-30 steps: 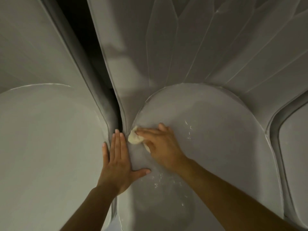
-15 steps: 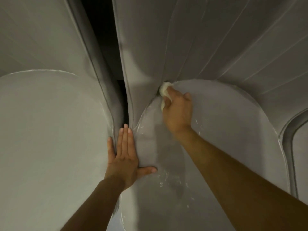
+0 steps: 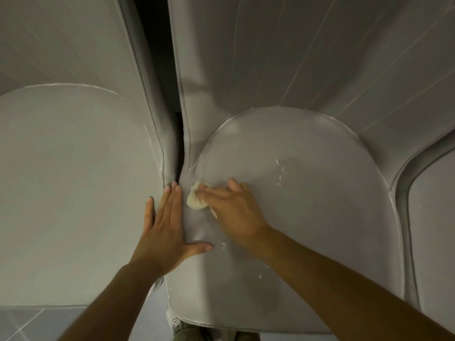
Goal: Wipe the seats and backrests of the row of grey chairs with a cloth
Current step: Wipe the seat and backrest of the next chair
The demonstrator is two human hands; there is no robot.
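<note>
The middle grey chair's seat fills the centre, with its ribbed backrest rising behind. A small cream cloth lies bunched on the seat's left part. My right hand presses it down, fingers stretched over it and pointing left. Flat across the seam between the middle seat and the left chair's seat rests my left hand, fingers straight, thumb spread onto the middle seat. White specks dot the middle seat.
A dark gap runs between the left and middle backrests. A third chair's seat shows at the right edge. Pale tiled floor and my shoe lie below the seat fronts.
My right hand swept the cloth up to the seat's rear left curve, then back down to the left part beside my left hand. The left hand stayed planted.
</note>
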